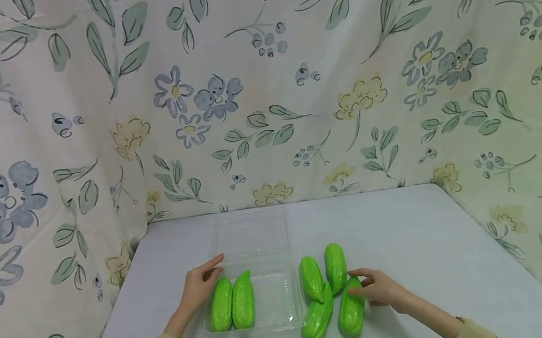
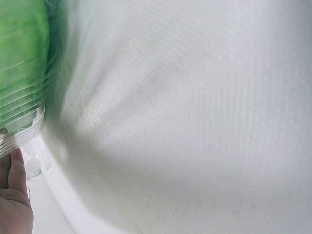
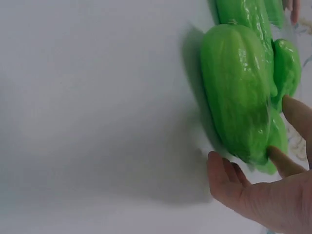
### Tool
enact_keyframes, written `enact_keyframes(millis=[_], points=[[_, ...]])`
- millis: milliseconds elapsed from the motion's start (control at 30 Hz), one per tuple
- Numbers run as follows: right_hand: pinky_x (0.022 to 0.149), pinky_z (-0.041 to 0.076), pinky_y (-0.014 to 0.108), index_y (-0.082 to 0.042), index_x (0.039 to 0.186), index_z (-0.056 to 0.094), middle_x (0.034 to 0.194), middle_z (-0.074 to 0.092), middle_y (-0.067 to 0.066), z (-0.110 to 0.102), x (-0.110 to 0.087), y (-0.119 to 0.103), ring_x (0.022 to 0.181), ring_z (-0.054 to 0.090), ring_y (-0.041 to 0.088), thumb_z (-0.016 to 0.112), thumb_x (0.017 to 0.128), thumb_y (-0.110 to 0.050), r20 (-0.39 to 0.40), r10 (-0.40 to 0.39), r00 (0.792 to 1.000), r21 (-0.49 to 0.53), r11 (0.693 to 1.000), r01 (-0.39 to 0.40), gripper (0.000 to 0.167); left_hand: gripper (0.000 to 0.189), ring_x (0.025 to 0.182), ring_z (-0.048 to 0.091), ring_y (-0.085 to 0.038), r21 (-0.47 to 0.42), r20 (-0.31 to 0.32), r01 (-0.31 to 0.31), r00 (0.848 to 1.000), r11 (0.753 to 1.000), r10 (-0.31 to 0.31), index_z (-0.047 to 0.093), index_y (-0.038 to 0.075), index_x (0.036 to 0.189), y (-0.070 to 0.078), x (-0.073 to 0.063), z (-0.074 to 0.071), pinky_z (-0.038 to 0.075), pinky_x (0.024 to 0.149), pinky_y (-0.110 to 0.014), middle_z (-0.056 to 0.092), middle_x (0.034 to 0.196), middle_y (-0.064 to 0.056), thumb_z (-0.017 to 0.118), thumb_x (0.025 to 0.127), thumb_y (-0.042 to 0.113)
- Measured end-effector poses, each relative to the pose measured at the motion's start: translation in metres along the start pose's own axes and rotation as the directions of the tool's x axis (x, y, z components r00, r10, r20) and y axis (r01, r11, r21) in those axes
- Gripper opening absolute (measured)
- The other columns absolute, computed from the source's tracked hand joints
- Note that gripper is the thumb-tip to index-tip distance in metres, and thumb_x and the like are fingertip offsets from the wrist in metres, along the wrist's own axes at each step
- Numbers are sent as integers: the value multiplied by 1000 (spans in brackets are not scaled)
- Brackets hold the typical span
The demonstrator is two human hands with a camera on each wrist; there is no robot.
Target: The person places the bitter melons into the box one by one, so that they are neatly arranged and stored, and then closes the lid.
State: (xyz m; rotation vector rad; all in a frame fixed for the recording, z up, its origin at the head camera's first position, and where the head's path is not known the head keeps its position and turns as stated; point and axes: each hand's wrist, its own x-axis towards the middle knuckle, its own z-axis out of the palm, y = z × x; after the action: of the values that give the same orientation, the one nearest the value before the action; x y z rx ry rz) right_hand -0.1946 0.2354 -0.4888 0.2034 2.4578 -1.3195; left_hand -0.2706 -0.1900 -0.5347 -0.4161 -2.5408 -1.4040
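My left hand (image 1: 201,283) is at the left side of a clear plastic clamshell box (image 1: 275,301), with straight fingers touching its edge near the hinge. In the left wrist view, fingertips (image 2: 17,158) meet the ribbed plastic rim. Two glossy green cucumber-like vegetables (image 1: 221,305) lie side by side in the box's left part. My right hand (image 1: 382,288) reaches over the far end of a similar loose vegetable (image 1: 351,313). Its fingers are spread around that end in the right wrist view, without a closed grip on the vegetable (image 3: 236,87).
Three more green vegetables (image 1: 316,315) lie clustered right of the box, against or close to one another. The box's transparent lid (image 1: 251,235) lies folded back on the far side. White table (image 1: 387,222) is backed by a floral curtain (image 1: 268,152).
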Motion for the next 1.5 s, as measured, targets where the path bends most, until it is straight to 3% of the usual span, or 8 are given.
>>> enact_keyframes(millis=[167, 400, 800, 1033, 1500], points=[[71, 55, 42, -3, 128, 56, 109, 60, 21, 4, -2, 3, 90, 59, 22, 75, 81, -21, 22, -36, 999, -7, 999, 36, 54, 35, 68, 55, -3, 6, -4, -17, 1000, 1000, 17, 62, 5, 126, -2, 0, 0, 43, 56, -20, 70, 110, -17, 61, 91, 5], [72, 56, 38, 6, 124, 55, 101, 60, 18, 1, -6, 1, 83, 59, 16, 74, 82, -21, 111, -137, 984, 14, 991, 137, 53, 34, 65, 51, 1, -6, -26, -40, 999, 999, 40, 62, 3, 124, -1, -1, 0, 40, 53, -19, 69, 110, -19, 62, 90, 4], [73, 56, 38, 6, 123, 56, 104, 62, 19, -2, -4, -1, 84, 63, 17, 76, 81, -22, 118, -121, 986, -18, 992, 124, 54, 34, 64, 50, -1, 9, -23, -24, 999, 1000, 24, 63, 5, 124, 0, 0, 1, 40, 53, -20, 69, 110, -19, 63, 91, 8], [74, 56, 39, 7, 124, 55, 102, 61, 19, -3, -4, 0, 84, 62, 16, 75, 81, -23, 131, -137, 982, -2, 990, 138, 56, 34, 73, 60, -9, 20, -9, 5, 1000, 1000, -5, 62, 7, 126, 2, 1, 0, 44, 59, -19, 67, 118, -14, 62, 92, 10], [74, 56, 38, 6, 123, 57, 101, 60, 18, -1, -3, 0, 84, 61, 17, 76, 81, -23, 105, -117, 988, -8, 993, 118, 54, 34, 64, 51, 0, -2, -17, -23, 1000, 1000, 23, 62, 3, 125, -4, 1, 0, 39, 53, -18, 69, 110, -19, 62, 91, 7]])
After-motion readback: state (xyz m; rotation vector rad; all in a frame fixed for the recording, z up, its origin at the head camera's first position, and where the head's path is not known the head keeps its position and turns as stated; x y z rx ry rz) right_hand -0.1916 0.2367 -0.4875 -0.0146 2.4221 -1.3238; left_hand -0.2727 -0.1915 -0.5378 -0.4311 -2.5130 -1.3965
